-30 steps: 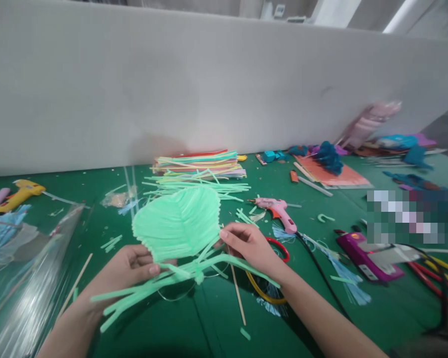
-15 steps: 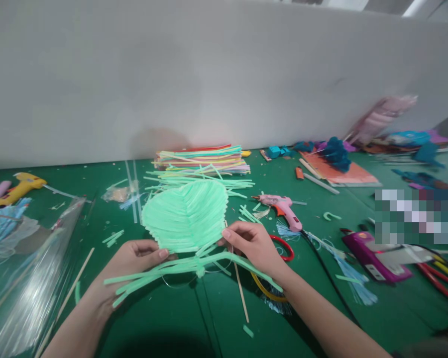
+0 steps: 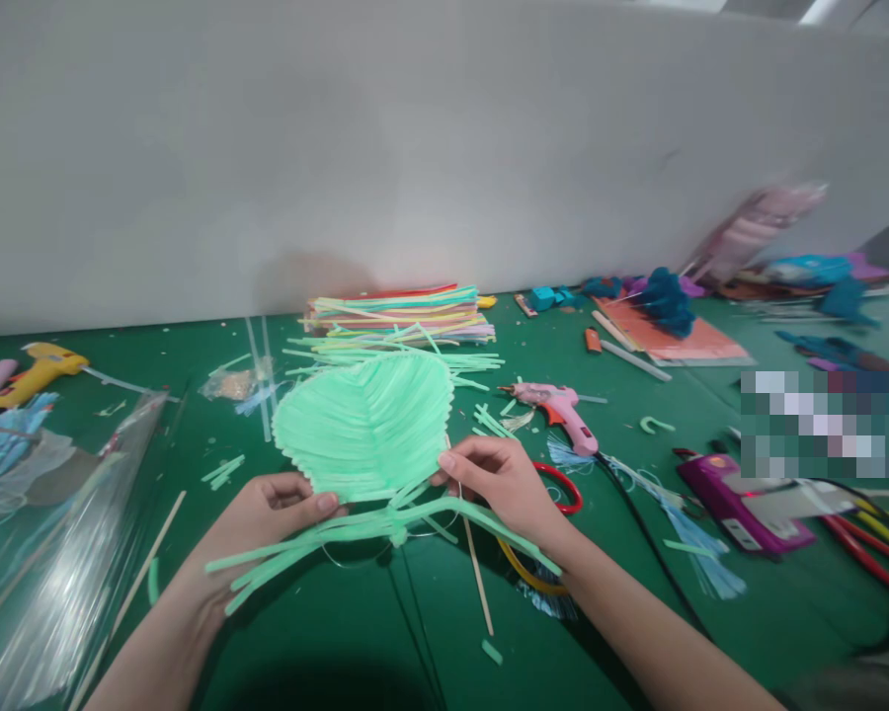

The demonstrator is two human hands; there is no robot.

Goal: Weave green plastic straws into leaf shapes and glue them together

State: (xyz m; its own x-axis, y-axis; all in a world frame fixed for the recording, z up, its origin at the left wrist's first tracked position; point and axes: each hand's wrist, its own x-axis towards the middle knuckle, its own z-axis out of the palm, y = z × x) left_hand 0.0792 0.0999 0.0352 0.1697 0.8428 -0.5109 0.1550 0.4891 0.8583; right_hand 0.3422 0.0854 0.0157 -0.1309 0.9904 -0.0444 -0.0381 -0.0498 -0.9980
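Ribbed plastic straw leaf [image 3: 366, 425], matt green tabletop [image 3: 326, 632]

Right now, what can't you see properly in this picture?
Head view:
- Pixelated patch at right: whatever lies there is blurred out.
- Pink thing by the wall: motion-blurred, can't tell what.
- Scissors: mostly hidden behind the right hand.
- Plastic sheet: cut off by the left edge.
- Left hand fingertips: tucked under the green leaf.
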